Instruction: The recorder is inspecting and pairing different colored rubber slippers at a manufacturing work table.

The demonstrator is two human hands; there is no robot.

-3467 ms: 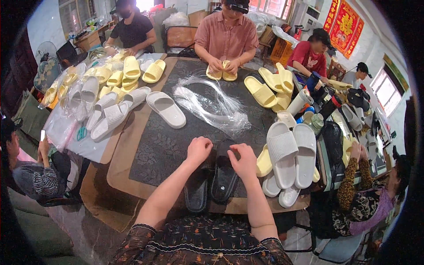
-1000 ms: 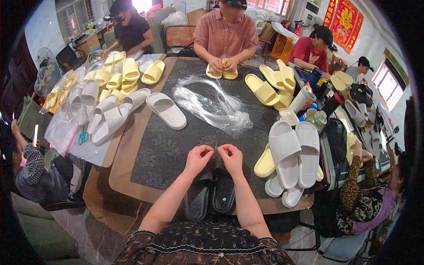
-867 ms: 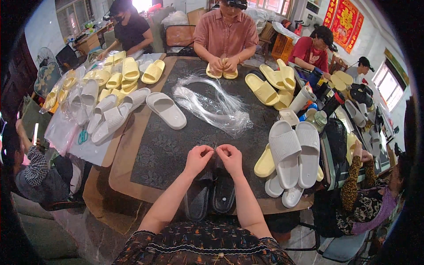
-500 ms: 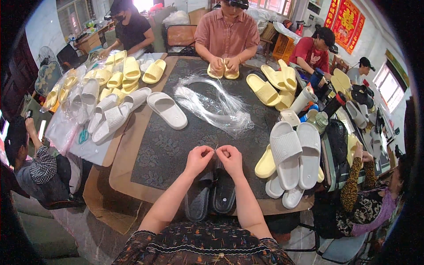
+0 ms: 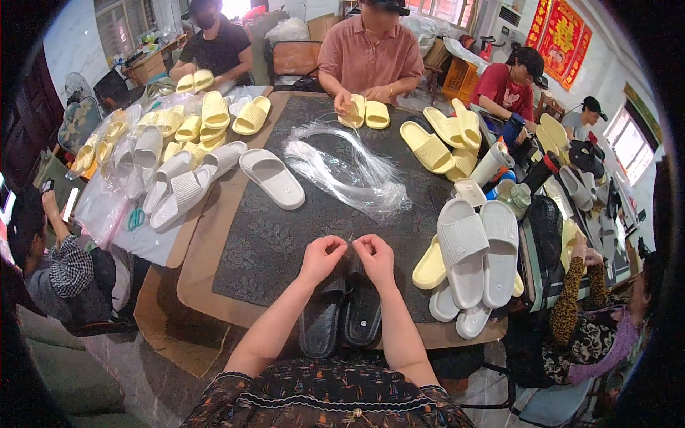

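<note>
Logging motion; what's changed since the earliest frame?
The right hand moved left; its fingers now nearly meet those of the left hand. The black slippers sit slightly nearer. Opposite, a co-worker's hand drew back from one yellow slipper. The clear strands stayed put.

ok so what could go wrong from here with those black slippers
The left hand and right hand have their fingertips pinched close together; anything held there is too fine to make out, so it might be easy to drop.

The black slippers sit close to the near edge of the table, so a forearm could nudge one off.

The clear strands lie loose and might tangle.
</note>
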